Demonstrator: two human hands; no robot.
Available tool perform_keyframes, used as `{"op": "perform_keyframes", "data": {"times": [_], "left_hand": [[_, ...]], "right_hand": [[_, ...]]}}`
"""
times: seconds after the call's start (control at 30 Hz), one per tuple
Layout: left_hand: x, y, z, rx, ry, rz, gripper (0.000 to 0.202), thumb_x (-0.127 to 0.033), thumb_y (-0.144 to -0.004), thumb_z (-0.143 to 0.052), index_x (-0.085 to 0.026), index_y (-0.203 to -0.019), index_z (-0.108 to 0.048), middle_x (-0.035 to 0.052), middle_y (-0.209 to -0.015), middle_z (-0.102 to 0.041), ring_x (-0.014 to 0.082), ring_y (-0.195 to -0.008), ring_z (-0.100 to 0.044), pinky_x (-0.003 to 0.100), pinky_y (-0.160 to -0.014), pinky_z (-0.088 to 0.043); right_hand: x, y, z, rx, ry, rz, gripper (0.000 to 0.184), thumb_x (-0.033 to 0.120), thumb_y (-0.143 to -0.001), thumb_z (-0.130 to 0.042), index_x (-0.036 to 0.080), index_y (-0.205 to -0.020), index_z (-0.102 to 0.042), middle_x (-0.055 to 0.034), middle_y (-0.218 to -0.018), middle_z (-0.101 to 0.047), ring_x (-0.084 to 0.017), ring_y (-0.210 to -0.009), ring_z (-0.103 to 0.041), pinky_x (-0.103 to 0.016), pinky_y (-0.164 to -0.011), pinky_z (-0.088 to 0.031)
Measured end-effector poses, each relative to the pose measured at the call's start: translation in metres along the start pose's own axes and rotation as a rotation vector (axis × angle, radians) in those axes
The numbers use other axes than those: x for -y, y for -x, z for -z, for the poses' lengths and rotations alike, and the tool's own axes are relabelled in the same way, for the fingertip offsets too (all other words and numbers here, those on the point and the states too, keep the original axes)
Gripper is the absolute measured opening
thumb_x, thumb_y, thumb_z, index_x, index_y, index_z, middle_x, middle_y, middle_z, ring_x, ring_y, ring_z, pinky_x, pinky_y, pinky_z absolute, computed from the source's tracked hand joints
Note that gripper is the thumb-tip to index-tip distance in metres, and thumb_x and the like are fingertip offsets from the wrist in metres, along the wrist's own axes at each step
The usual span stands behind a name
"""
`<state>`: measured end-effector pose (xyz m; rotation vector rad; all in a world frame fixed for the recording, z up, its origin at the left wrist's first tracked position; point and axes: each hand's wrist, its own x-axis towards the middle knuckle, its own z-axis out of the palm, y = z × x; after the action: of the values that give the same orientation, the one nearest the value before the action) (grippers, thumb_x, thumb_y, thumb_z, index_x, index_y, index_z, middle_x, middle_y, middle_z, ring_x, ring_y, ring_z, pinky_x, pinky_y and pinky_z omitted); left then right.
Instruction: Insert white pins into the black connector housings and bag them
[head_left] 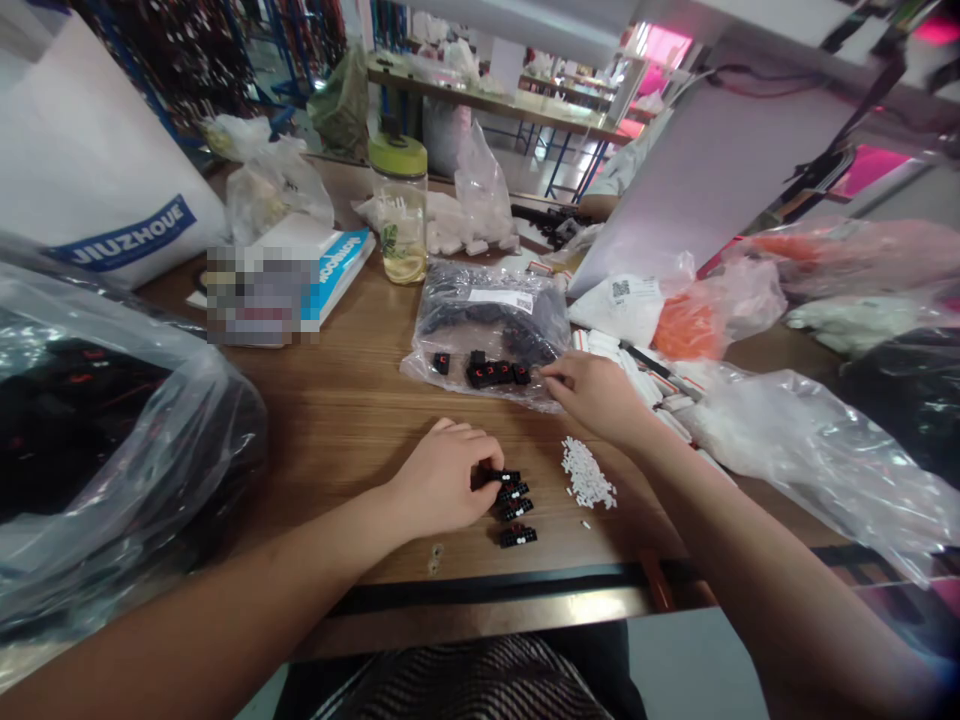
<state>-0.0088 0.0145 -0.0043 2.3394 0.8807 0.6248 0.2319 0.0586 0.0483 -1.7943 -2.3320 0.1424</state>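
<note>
My left hand (444,478) is closed at the far end of a row of small black plastic connectors (517,509), thumb and forefinger pinching the farthest connector (508,477). White bits show on their faces. A loose pile of small white plugs (588,474) lies to the right of the row. Farther off, my right hand (596,393) has its fingertips pinched together at the right end of several black connectors with red parts (496,373). These rest on a clear plastic bag (491,310) with dark parts inside. What the right fingertips hold, if anything, is too small to make out.
A large clear bag of black parts (247,410) stands at the left. Behind are a bottle with a green lid (397,155), a blue and white booklet (341,270) and a white sack (90,130). White pieces (667,420) and plastic bags (825,440) crowd the right side.
</note>
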Motion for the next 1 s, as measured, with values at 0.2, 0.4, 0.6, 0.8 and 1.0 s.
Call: {"op": "perform_keyframes", "data": {"times": [0.2, 0.4, 0.6, 0.8, 1.0], "left_hand": [[-0.003, 0.001, 0.006, 0.020, 0.050, -0.011, 0.020, -0.013, -0.070, -0.066, -0.022, -0.087, -0.060, -0.0008, -0.081, -0.067, 0.0214, -0.078, -0.060, 0.041, -0.081, -0.040], [0.002, -0.002, 0.008, -0.051, 0.257, 0.071, 0.011, -0.016, -0.076, -0.064, -0.021, -0.086, -0.060, -0.0003, -0.079, -0.066, 0.0181, -0.074, -0.060, 0.037, -0.075, -0.046], [0.017, -0.006, -0.004, -0.402, 0.402, 0.167, 0.025, -0.022, -0.089, -0.063, -0.022, -0.114, -0.062, 0.0051, -0.109, -0.065, 0.0140, -0.079, -0.061, 0.030, -0.071, -0.053], [0.015, -0.007, -0.001, -0.319, 0.488, -0.099, 0.025, -0.024, -0.089, -0.069, -0.026, -0.114, -0.068, 0.0055, -0.109, -0.068, 0.0187, -0.098, -0.065, 0.029, -0.072, -0.056], [0.021, -0.005, -0.003, -0.227, 0.268, -0.053, 0.016, -0.026, -0.092, -0.067, -0.024, -0.108, -0.069, 0.0027, -0.097, -0.068, 0.0162, -0.081, -0.063, 0.032, -0.073, -0.055]], "right_hand": [[-0.004, -0.033, -0.020, 0.090, 0.045, 0.072, 0.038, 0.019, -0.079, -0.059, 0.020, -0.115, -0.074, -0.0101, -0.109, -0.071, -0.023, -0.089, -0.067, -0.034, -0.079, -0.047], [-0.001, -0.040, -0.026, 0.110, -0.006, 0.084, 0.036, 0.022, -0.076, -0.064, 0.016, -0.111, -0.073, -0.0131, -0.104, -0.071, -0.027, -0.088, -0.067, -0.037, -0.080, -0.048], [0.008, -0.012, -0.009, 0.224, -0.572, 0.034, 0.064, 0.034, -0.079, -0.071, 0.017, -0.138, -0.050, -0.0070, -0.101, -0.071, -0.016, -0.078, -0.067, -0.030, -0.072, -0.053], [0.029, 0.008, -0.004, 0.551, -1.125, 0.095, 0.083, 0.028, -0.077, -0.075, 0.024, -0.150, -0.035, -0.0022, -0.101, -0.070, -0.013, -0.086, -0.066, -0.029, -0.078, -0.053], [0.017, 0.041, 0.003, 0.288, -0.829, 0.012, 0.042, 0.037, -0.084, -0.069, 0.023, -0.123, -0.065, -0.0048, -0.107, -0.073, -0.015, -0.087, -0.067, -0.032, -0.080, -0.054]]}}
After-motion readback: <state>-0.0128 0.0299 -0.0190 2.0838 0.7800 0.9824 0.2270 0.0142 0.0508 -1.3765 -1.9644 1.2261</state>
